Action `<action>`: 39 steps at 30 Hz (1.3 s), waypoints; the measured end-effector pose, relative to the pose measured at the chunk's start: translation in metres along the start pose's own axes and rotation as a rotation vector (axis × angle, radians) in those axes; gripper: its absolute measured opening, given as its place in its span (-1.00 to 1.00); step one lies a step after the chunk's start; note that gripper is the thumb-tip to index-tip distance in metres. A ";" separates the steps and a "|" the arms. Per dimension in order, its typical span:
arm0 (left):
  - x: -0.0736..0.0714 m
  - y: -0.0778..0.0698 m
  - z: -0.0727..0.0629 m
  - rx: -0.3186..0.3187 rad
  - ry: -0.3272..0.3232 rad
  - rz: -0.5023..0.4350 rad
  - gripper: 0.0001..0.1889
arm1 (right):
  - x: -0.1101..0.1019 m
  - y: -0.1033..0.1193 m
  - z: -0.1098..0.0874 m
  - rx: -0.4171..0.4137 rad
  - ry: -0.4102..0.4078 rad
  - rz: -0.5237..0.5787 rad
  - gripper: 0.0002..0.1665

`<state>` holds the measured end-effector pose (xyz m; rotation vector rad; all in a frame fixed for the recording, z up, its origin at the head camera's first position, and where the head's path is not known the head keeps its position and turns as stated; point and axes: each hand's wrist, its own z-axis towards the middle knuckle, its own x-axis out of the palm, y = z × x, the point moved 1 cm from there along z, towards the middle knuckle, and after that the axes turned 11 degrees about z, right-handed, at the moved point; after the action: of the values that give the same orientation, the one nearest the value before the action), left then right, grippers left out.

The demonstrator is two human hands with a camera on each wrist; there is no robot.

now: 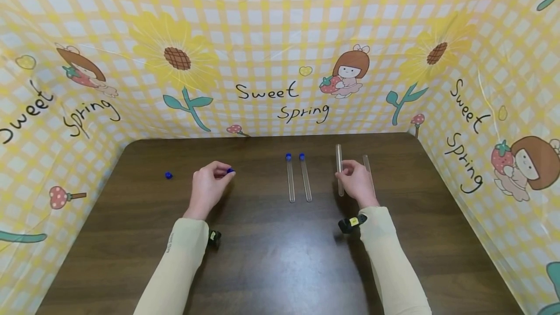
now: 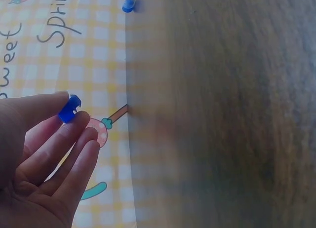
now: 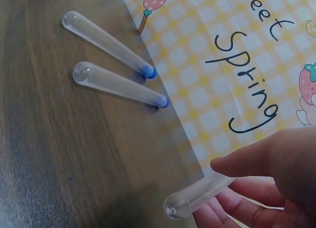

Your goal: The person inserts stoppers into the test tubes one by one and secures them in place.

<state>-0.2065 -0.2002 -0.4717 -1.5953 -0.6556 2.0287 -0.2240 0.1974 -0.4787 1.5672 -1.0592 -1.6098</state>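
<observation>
A small blue test tube cap (image 2: 70, 108) is pinched between the thumb and fingertips of my left hand (image 1: 209, 186), over the left part of the table. My right hand (image 1: 356, 181) grips a clear test tube (image 1: 339, 159) near its middle. In the right wrist view the rounded end of that test tube (image 3: 178, 207) points toward the camera. Two test tubes (image 1: 290, 181) with blue caps lie side by side between my hands. Another clear test tube (image 1: 367, 164) lies right of my right hand, partly hidden by it.
A second blue cap (image 1: 168, 175) lies on the left of the dark wooden table (image 1: 262, 256). Yellow checked cloth (image 1: 271, 62) with printed figures stands as walls along the back and both sides. Each wrist carries a small black camera (image 1: 350, 224).
</observation>
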 end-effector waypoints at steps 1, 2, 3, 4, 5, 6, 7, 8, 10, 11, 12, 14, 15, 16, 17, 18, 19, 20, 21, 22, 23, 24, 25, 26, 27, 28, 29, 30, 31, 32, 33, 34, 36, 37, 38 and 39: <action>0.000 -0.001 0.000 0.000 0.002 -0.001 -0.81 | 0.000 0.001 0.000 -0.004 0.001 0.003 -0.52; 0.000 -0.002 0.000 0.000 0.004 -0.002 -0.81 | 0.000 0.002 -0.001 -0.006 0.001 0.008 -0.52; -0.001 -0.002 0.001 -0.001 0.007 -0.001 -0.80 | 0.001 0.003 -0.001 -0.009 0.002 0.010 -0.52; -0.001 -0.003 0.001 -0.002 0.008 -0.001 -0.80 | 0.001 0.004 -0.002 -0.013 0.003 0.011 -0.52; -0.001 -0.004 0.001 -0.004 0.010 -0.002 -0.79 | 0.001 0.005 -0.002 -0.015 0.005 0.014 -0.53; -0.001 -0.004 0.002 -0.004 0.010 -0.004 -0.79 | 0.002 0.006 -0.002 -0.019 0.005 0.015 -0.53; -0.001 -0.005 0.002 -0.005 0.009 -0.004 -0.79 | 0.002 0.007 -0.002 -0.025 0.004 0.018 -0.53; -0.002 -0.006 0.002 -0.004 0.008 -0.003 -0.79 | 0.002 0.009 -0.002 -0.031 0.003 0.020 -0.54; -0.002 -0.007 0.003 -0.002 0.002 -0.003 -0.80 | 0.004 0.011 -0.003 -0.043 0.001 0.023 -0.54; -0.001 -0.008 0.003 -0.002 -0.001 -0.003 -0.80 | 0.005 0.012 -0.004 -0.047 0.001 0.028 -0.54; -0.001 -0.009 0.003 0.001 -0.002 -0.006 -0.81 | 0.006 0.013 -0.004 -0.050 0.000 0.033 -0.54; 0.000 -0.011 0.003 0.005 -0.002 -0.012 -0.80 | 0.009 0.015 -0.005 -0.054 0.001 0.042 -0.55; 0.001 -0.012 0.004 0.007 -0.002 -0.016 -0.80 | 0.011 0.016 -0.005 -0.057 0.001 0.044 -0.55; 0.002 -0.014 0.004 0.010 -0.001 -0.023 -0.80 | 0.012 0.016 -0.005 -0.059 0.000 0.046 -0.55; 0.002 -0.015 0.004 0.009 0.000 -0.026 -0.80 | 0.013 0.017 -0.005 -0.061 0.001 0.051 -0.56; 0.003 -0.016 0.004 0.010 0.001 -0.029 -0.80 | 0.015 0.018 -0.005 -0.065 0.000 0.052 -0.56; 0.004 -0.017 0.004 0.010 0.000 -0.032 -0.79 | 0.016 0.018 -0.006 -0.068 0.000 0.054 -0.56; 0.004 -0.018 0.004 0.011 0.000 -0.034 -0.80 | 0.017 0.019 -0.006 -0.072 -0.001 0.054 -0.56; 0.005 -0.019 0.004 0.011 -0.001 -0.037 -0.80 | 0.018 0.020 -0.007 -0.074 0.001 0.056 -0.56; 0.005 -0.020 0.005 0.011 -0.001 -0.039 -0.80 | 0.019 0.020 -0.007 -0.076 0.003 0.060 -0.56; 0.006 -0.021 0.005 0.012 -0.002 -0.041 -0.80 | 0.021 0.021 -0.008 -0.076 0.005 0.067 -0.56; 0.006 -0.022 0.005 0.015 -0.002 -0.044 -0.80 | 0.022 0.021 -0.009 -0.082 0.007 0.071 -0.57; 0.007 -0.023 0.006 0.017 -0.002 -0.047 -0.80 | 0.023 0.021 -0.009 -0.086 0.010 0.075 -0.57; 0.008 -0.024 0.006 0.019 -0.001 -0.049 -0.80 | 0.024 0.022 -0.010 -0.089 0.012 0.079 -0.57; 0.009 -0.024 0.006 0.018 0.000 -0.051 -0.80 | 0.025 0.022 -0.010 -0.091 0.016 0.083 -0.57; 0.010 -0.026 0.006 0.018 0.004 -0.053 -0.79 | 0.026 0.022 -0.011 -0.094 0.021 0.086 -0.57; 0.011 -0.027 0.006 0.020 0.005 -0.055 -0.79 | 0.027 0.023 -0.012 -0.097 0.022 0.087 -0.57; 0.012 -0.028 0.006 0.021 0.008 -0.056 -0.79 | 0.029 0.023 -0.012 -0.099 0.026 0.087 -0.57; 0.013 -0.030 0.006 0.021 0.010 -0.058 -0.79 | 0.030 0.023 -0.012 -0.098 0.029 0.088 -0.57; 0.014 -0.030 0.006 0.022 0.013 -0.061 -0.78 | 0.030 0.023 -0.013 -0.098 0.034 0.090 -0.57; 0.015 -0.031 0.006 0.024 0.015 -0.063 -0.78 | 0.031 0.024 -0.013 -0.098 0.039 0.093 -0.57; 0.015 -0.032 0.006 0.027 0.016 -0.065 -0.79 | 0.032 0.024 -0.014 -0.100 0.043 0.096 -0.57; 0.017 -0.033 0.007 0.035 0.015 -0.070 -0.80 | 0.033 0.025 -0.015 -0.100 0.055 0.104 -0.56; 0.017 -0.033 0.007 0.040 0.015 -0.073 -0.80 | 0.033 0.026 -0.016 -0.100 0.061 0.110 -0.57; 0.018 -0.033 0.007 0.044 0.015 -0.075 -0.80 | 0.034 0.027 -0.016 -0.099 0.069 0.115 -0.56; 0.018 -0.034 0.008 0.046 0.014 -0.077 -0.80 | 0.034 0.027 -0.016 -0.101 0.075 0.117 -0.57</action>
<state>-0.2154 -0.1630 -0.4627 -1.5328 -0.6503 1.9615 -0.2126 0.1528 -0.4700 1.4606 -0.9958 -1.4912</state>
